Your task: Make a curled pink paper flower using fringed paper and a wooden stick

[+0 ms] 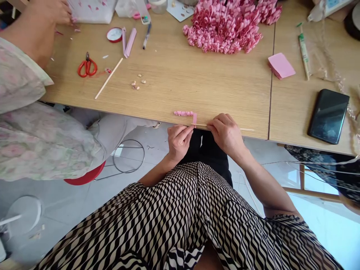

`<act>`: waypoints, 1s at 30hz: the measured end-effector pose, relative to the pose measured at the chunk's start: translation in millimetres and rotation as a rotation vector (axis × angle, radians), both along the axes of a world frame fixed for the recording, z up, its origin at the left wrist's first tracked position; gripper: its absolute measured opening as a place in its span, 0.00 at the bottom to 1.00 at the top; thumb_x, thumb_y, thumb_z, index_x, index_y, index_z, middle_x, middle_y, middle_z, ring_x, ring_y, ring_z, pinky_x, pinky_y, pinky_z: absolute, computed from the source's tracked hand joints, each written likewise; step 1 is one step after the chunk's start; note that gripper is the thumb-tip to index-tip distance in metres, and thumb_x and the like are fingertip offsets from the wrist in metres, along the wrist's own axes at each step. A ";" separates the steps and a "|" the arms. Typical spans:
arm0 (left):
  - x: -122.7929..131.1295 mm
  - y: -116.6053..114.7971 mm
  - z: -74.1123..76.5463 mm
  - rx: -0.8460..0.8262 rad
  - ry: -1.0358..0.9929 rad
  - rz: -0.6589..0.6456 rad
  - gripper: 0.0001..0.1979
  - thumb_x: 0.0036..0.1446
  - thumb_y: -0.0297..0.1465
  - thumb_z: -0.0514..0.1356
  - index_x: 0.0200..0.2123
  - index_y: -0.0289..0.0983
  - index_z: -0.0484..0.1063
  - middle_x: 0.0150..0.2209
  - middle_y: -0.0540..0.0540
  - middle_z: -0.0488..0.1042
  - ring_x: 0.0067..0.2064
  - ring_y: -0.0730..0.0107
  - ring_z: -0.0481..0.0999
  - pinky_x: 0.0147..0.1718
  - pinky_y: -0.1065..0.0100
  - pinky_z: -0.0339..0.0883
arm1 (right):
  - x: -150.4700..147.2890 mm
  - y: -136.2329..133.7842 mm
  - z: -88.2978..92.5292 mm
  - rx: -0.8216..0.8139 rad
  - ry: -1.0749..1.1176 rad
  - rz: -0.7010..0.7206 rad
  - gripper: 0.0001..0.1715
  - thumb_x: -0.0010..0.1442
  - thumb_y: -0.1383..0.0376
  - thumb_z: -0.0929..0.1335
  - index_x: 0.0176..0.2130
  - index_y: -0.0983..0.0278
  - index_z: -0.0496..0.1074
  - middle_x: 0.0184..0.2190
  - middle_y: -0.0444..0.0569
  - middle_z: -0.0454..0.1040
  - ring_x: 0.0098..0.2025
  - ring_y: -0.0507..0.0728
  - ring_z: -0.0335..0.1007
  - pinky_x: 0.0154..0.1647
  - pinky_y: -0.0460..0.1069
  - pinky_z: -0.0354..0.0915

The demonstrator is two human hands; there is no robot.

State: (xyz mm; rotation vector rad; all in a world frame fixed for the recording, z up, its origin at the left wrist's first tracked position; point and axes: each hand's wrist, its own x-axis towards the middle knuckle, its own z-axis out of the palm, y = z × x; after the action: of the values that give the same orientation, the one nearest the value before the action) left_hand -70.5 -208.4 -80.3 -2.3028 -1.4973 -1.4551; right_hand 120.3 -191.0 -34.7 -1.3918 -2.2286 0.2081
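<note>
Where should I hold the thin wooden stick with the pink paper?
Pinch the bare part near the right hand, coming from above. The stick is thin and straight, and the pink paper strip sits at its other end.

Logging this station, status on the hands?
Left hand and right hand on a thin wooden stick at table edge. Pink paper strip at its left end. Pink paper curls piled farther up table.
</note>
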 end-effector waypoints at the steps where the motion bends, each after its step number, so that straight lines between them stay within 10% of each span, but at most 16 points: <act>1: 0.5 0.2 0.5 -0.003 0.000 0.008 0.08 0.63 0.29 0.60 0.43 0.40 0.78 0.33 0.49 0.78 0.36 0.73 0.75 0.41 0.66 0.64 | 0.3 0.9 -0.5 -0.001 -0.002 -0.001 0.14 0.66 0.66 0.61 0.35 0.65 0.75 0.35 0.54 0.73 0.38 0.58 0.64 0.38 0.53 0.65; 30: 1.0 -4.6 -3.5 -0.017 -0.008 0.029 0.09 0.64 0.29 0.59 0.45 0.40 0.77 0.31 0.49 0.76 0.36 0.71 0.74 0.41 0.65 0.63 | -1.0 -2.2 -1.0 -0.026 0.075 0.010 0.15 0.66 0.66 0.61 0.33 0.63 0.74 0.34 0.53 0.72 0.37 0.57 0.62 0.38 0.53 0.63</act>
State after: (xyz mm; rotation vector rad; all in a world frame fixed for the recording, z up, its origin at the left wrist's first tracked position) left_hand -69.5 -212.9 -83.8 -2.2783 -1.5443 -1.4515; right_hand 119.3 -193.2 -35.8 -1.3645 -2.1797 0.2892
